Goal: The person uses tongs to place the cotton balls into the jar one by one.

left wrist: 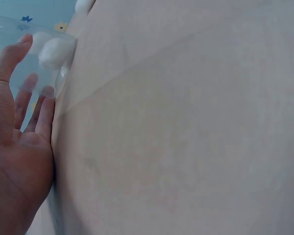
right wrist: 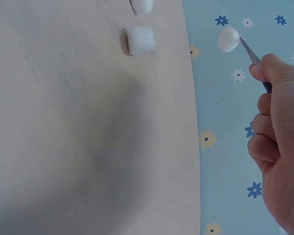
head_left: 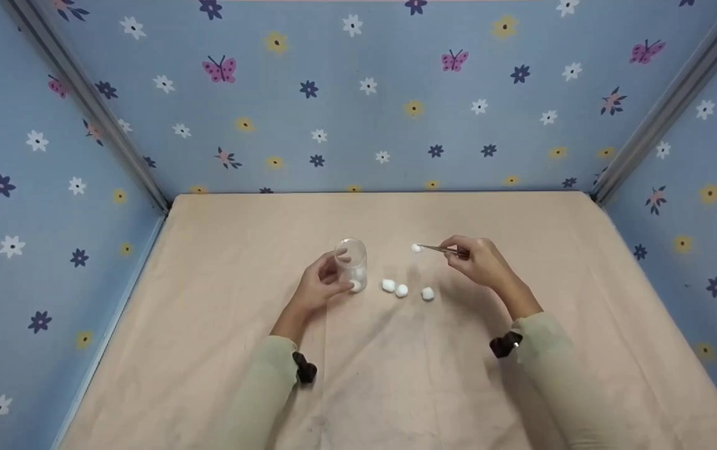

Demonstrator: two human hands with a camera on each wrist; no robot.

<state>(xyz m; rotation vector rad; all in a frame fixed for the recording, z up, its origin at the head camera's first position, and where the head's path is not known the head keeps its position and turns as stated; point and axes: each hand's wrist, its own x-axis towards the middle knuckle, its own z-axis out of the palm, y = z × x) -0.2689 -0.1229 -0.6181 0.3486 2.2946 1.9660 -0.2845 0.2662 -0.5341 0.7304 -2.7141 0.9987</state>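
Currently the right hand (head_left: 480,261) pinches thin metal tweezers (head_left: 441,249) clamped on a white cotton ball (head_left: 416,248), right of the clear plastic jar (head_left: 352,264) gripped by the left hand (head_left: 320,285) mid-table.

Beige cloth-covered tabletop (head_left: 396,375), faintly creased and smudged near the front edge. Blue fabric walls (head_left: 345,119) on three sides, printed with white, yellow and navy flowers and pink butterflies. Grey metal corner posts (head_left: 92,103) at both rear corners.

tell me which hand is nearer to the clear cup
Left. The left hand wraps around the clear cup, touching it. The right hand is off to the cup's right, holding tweezers with a cotton ball at the tip.
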